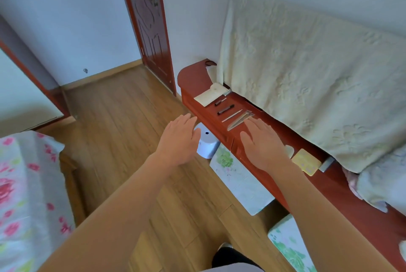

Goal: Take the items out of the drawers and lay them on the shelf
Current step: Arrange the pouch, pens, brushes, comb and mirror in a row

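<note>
A long red wooden shelf [195,78] runs along the wall under a cream blanket. On it lie a cream pouch [209,94], dark pens [225,109], a thin white stick [231,116], metal tools [240,120], a yellow card [306,161] and a grey object [327,164]. My right hand [263,144] hovers flat over the shelf beside the metal tools, fingers apart, holding nothing. My left hand [180,137] is spread over the floor in front of the shelf, also holding nothing. The drawer fronts [236,148] below the shelf look closed.
A white stool [207,143] stands on the wooden floor below my left hand. Floral cushions [239,177] lean against the shelf front. A cream blanket [307,78] hangs over the back. A floral bed [24,194] sits at left, a red door [149,23] beyond.
</note>
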